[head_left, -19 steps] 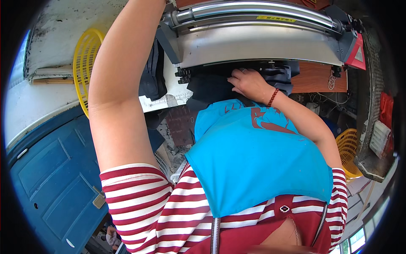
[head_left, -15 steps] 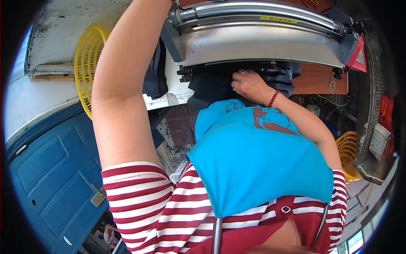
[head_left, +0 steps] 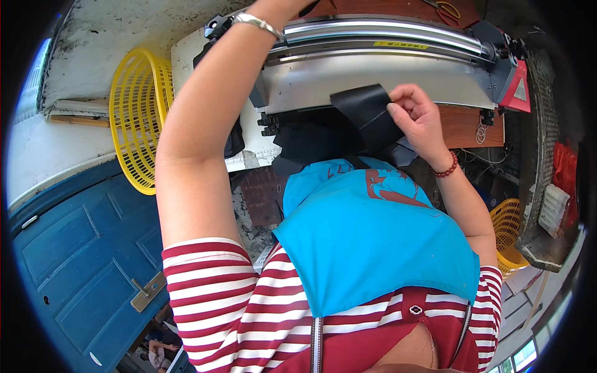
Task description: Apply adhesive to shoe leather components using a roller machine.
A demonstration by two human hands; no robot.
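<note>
My right hand (head_left: 418, 121) pinches the edge of a thin black piece of sheet material (head_left: 372, 118) between thumb and fingers. The piece hangs tilted in front of the metal plate (head_left: 311, 84) of a roller machine (head_left: 379, 30). Below it, more black pieces (head_left: 314, 138) lie in a pile between the machine and my blue apron (head_left: 367, 242). Stretched over the machine's left end is my left arm; my left hand (head_left: 283, 6) is cut off by the upper edge, so its fingers are hidden. A small dark thing shows beside it, too little to name.
Scissors with orange handles (head_left: 448, 12) lie beyond the rollers. A yellow basket (head_left: 140, 121) stands at the left above a blue door (head_left: 87, 261); another yellow basket (head_left: 509, 239) is at the lower right. Loose white cord (head_left: 481, 133) hangs by the wooden board (head_left: 463, 127).
My right hand has risen from the black pile, lifting a black piece with it. The left arm has drawn back, so its wrist and silver bracelet now show.
</note>
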